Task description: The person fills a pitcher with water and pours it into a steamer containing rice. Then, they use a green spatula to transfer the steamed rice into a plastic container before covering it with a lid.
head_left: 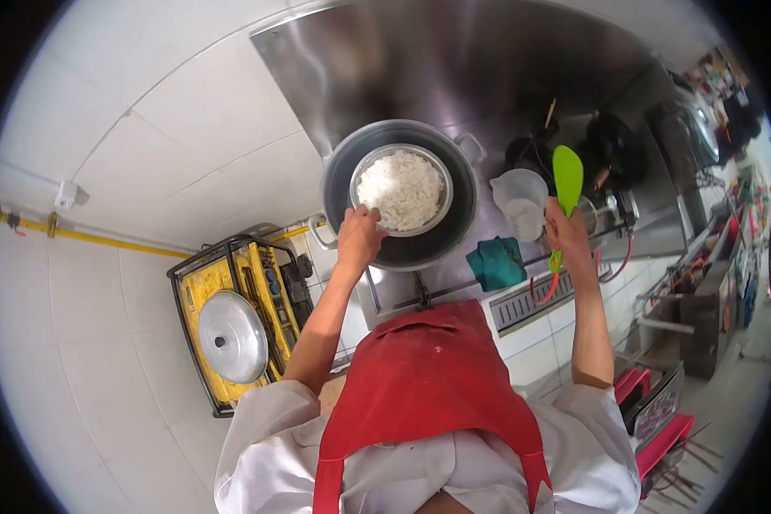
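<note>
Head camera view. We can read no texts, labels, brands, numbers or signs on any of the surfaces shown here.

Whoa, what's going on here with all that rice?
Someone in a red apron has their left hand at the rim of a metal bowl full of white rice. That bowl sits inside a big pot. Their right hand holds a bright green spatula, away from the rice. A teal cloth lies right of the pot.
</note>
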The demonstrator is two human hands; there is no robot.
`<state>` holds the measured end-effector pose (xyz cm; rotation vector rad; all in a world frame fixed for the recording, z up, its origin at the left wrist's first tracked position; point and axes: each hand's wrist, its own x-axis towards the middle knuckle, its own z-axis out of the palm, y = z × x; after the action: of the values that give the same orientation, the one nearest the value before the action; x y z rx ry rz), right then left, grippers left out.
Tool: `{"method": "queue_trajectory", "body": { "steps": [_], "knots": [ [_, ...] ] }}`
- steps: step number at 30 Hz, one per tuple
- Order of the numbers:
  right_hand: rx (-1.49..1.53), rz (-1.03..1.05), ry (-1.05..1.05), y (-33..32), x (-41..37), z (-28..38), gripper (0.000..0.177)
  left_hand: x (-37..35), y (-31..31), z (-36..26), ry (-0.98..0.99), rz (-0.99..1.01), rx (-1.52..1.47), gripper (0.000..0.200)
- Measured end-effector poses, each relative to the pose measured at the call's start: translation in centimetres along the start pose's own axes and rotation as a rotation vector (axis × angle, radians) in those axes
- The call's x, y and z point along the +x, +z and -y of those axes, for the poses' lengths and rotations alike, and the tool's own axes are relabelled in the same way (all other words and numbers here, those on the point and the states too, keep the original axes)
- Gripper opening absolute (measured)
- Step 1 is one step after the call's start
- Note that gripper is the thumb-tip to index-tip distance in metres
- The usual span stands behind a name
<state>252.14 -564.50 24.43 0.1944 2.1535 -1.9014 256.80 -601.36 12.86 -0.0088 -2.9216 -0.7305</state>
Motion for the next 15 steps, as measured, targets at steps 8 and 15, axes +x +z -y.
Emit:
{"method": "queue_trajectory", "body": {
  "steps": [8,15],
  "knots": [
    [-0.777,-0.116,-0.453,2.3,0.2,-3.4,0.024,0.0,1.9,-1.6,0.17,0.078,0.015,0.023],
    [-1.053,-0.121,-0.5,5.5,2.3,-5.0,0.018,-2.1,-1.1,-2.4,-0.003,-0.002,0.008,0.017]
  ]
}}
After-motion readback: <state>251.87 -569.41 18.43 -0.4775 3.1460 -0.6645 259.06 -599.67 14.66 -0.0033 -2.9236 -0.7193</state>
